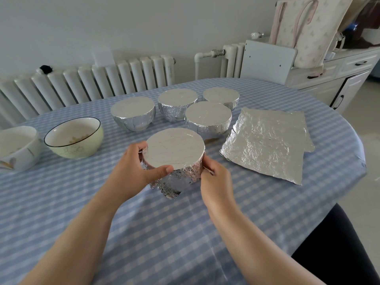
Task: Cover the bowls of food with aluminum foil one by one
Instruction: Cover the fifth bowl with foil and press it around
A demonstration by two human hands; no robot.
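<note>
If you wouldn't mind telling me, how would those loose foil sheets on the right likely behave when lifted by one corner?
The crinkled silver foil sheets look very thin, so they would probably flop and bend. Their creased surface suggests they crumple or tear easily. Being stacked loosely, the top sheet may well slide off the lower one.

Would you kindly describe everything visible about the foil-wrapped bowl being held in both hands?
The held bowl is wrapped in silver foil: a smooth, taut, round top and crinkled sides, with a loose crumpled flap hanging at its near base. It stands upright on the checked tablecloth, nearest the person, in front of four other covered bowls. The left hand grips its left side, thumb along the near rim; the right hand pinches the foil on its right side. Its contents are hidden.
</note>
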